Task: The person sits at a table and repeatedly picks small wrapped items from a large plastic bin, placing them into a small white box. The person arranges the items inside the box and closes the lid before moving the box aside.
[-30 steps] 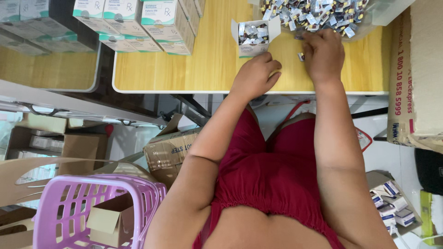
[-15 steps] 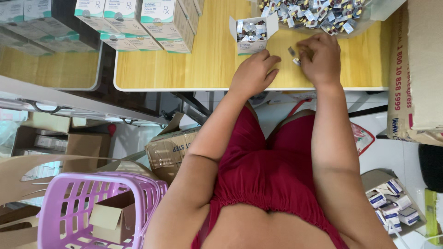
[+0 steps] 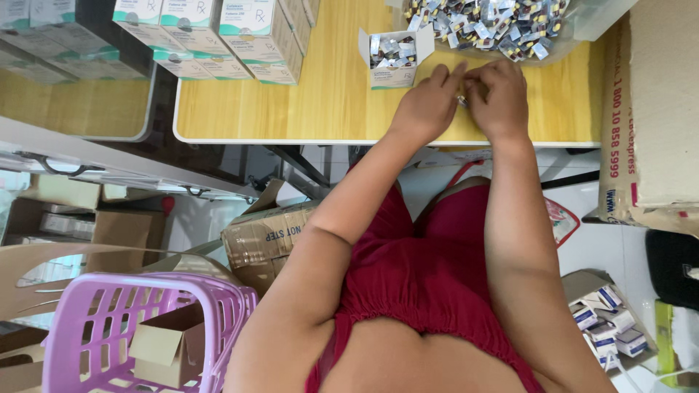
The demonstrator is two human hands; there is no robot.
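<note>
My left hand [image 3: 426, 102] and my right hand [image 3: 499, 94] meet over the yellow wooden table [image 3: 291, 109], fingertips pinching one small foil blister strip [image 3: 461, 96] between them. Just beyond my left hand stands a small open white carton [image 3: 393, 54] filled with similar strips. Further back lies a heap of loose blister strips [image 3: 488, 22] in a clear plastic bag, close to my right hand.
Stacked white and teal medicine boxes [image 3: 218, 36] stand at the table's back left. A large brown cardboard box [image 3: 648, 109] sits at the right. Below the table are a lilac plastic basket [image 3: 131, 327], a taped cardboard box [image 3: 269, 240] and small boxes [image 3: 604, 327] on the floor.
My hands have come together: the left moved right toward the right hand, and both now pinch the strip the right hand held alone.
</note>
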